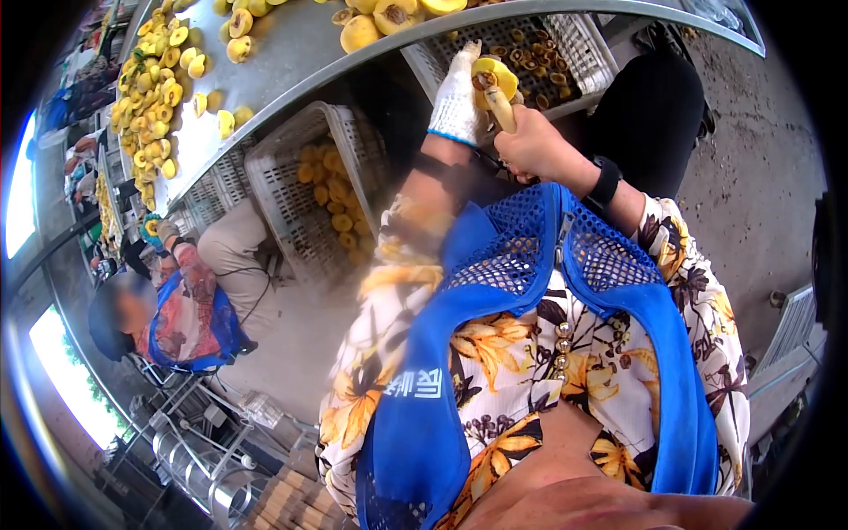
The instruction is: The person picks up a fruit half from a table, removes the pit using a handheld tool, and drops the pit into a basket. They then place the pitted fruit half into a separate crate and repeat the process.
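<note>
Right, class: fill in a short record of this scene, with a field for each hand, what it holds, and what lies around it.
left hand: in a white glove, shut round a yellow fruit half, cut face and pit showing
right hand: bare, black wristband, shut on a pale tool that points at the pit
beyond the hands: white crate holding brown pits
table: metal, strewn with cut yellow fruit
second crate: partly filled with yellow fruit
nearby: seated person in a blue vest
</note>
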Motion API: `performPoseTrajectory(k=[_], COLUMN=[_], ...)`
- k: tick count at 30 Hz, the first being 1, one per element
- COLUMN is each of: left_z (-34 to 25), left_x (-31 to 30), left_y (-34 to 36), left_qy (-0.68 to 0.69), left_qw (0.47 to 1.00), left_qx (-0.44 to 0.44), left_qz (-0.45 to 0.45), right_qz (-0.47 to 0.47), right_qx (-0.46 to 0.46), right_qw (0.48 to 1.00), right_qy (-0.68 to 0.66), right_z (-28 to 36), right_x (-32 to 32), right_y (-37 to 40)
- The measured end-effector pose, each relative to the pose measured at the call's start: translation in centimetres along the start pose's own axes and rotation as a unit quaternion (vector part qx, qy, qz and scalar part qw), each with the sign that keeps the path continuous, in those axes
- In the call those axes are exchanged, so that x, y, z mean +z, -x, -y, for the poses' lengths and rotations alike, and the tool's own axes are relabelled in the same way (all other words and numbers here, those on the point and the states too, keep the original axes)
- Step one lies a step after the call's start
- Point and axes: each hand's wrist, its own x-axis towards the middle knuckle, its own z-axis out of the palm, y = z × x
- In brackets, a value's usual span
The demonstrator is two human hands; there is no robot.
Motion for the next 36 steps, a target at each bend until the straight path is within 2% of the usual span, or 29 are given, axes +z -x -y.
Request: performPoseTrajectory(k=[1,4,6,7,9,10,11,14,18,21,22,23,27,28,33,34,36], left_z=[-0.3,0.2,0.1,1.1,1.9,1.1,0.3,-0.1,-0.7,-0.6,-0.7,-0.9,-1.3,-1.5,-1.7,-1.6,-1.0], left_x=[0.1,0.6,1.5,0.2,-1.0,-0.2,0.3,-0.3,-0.1,-0.6,-0.9,-0.9,-0.6,-0.7,-0.6,-0.7,-2.1], left_y=[-0.5,0.3,0.6,-0.6,-1.0,0.1,0.4,0.2,0.6,0.7,0.5,0.5,1.3,1.2,1.6,1.6,0.4], left_qy=[0.033,-0.074,-0.183,-0.242,-0.223,-0.145,-0.064,-0.02,0.02,-0.007,0.023,0.054,0.054,0.057,0.061,0.059,0.141], left_qw=[0.998,0.989,0.959,0.925,0.939,0.978,0.996,0.998,0.996,1.0,0.999,0.995,0.998,0.998,0.998,0.998,0.988], left_qx=[-0.045,0.111,0.185,0.282,0.255,0.132,0.008,-0.049,-0.087,-0.001,-0.039,-0.075,-0.018,-0.028,-0.022,-0.02,-0.058], left_qz=[-0.019,-0.062,-0.112,-0.079,-0.056,-0.064,-0.068,0.017,-0.021,0.012,-0.005,-0.024,-0.002,0.007,0.018,0.01,0.006], right_qz=[-0.005,0.005,0.025,0.034,0.055,0.064,0.069,0.078,0.069,0.046,0.038,0.07,0.17,0.187,0.211,0.185,0.133], right_qx=[-0.01,-0.008,0.022,0.037,0.05,0.055,0.057,0.06,0.039,0.024,0.021,0.026,0.043,0.044,0.04,0.028,-0.006], right_qw=[1.0,0.999,0.998,0.994,0.994,0.993,0.992,0.989,0.993,0.998,0.999,0.995,0.964,0.955,0.943,0.954,0.972], right_qy=[0.018,0.032,-0.051,-0.094,-0.082,-0.077,-0.088,-0.113,-0.084,-0.036,-0.022,-0.067,-0.201,-0.224,-0.255,-0.234,-0.192], right_z=[-0.1,-0.6,-0.5,-0.5,-1.0,-1.1,-1.0,-0.7,-0.9,-1.2,-1.4,-1.2,-0.5,-0.3,-1.0,-1.6,-2.1], right_x=[0.0,-0.2,-0.1,-0.1,-0.5,-0.6,-0.6,-0.3,0.1,0.5,0.8,0.7,0.1,0.1,0.2,0.5,0.9], right_y=[-0.1,-0.5,-0.3,-0.2,-0.5,-0.6,-0.7,-0.1,0.0,-0.5,-0.6,-0.6,0.0,0.1,-0.3,-0.6,-1.4])
